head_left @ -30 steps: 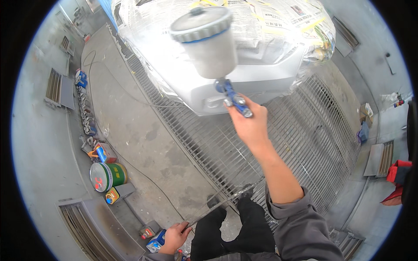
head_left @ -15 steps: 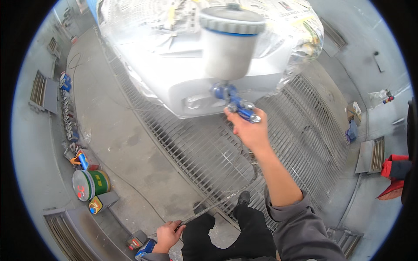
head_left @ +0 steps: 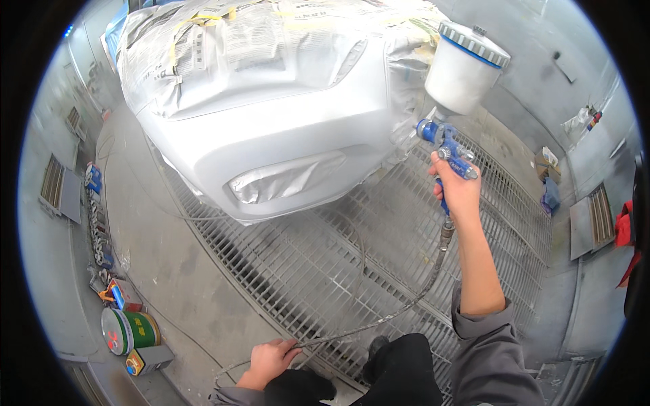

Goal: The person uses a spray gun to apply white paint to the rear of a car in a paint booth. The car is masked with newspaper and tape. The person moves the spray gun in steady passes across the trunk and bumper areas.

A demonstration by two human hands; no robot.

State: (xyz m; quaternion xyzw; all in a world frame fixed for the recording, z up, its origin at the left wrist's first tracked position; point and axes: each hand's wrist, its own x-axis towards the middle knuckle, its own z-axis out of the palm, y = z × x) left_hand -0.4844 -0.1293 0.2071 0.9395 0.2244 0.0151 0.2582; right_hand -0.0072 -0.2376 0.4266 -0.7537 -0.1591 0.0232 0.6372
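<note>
Spray gun (head_left: 448, 141): wrapped by right fingers (head_left: 435, 168) | hose (head_left: 380, 321): within left fingers (head_left: 287, 346)

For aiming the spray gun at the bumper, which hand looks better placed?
Likely the right hand: it grips the spray gun, near the bumper. The left hand is lower down, farther from the bumper, holding the hose.

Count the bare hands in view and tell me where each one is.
2. The bare left hand, low and left of centre, holds the grey flexible hose; the bare right hand, right of centre, grips the blue metal spray gun. No other hand shows.
</note>
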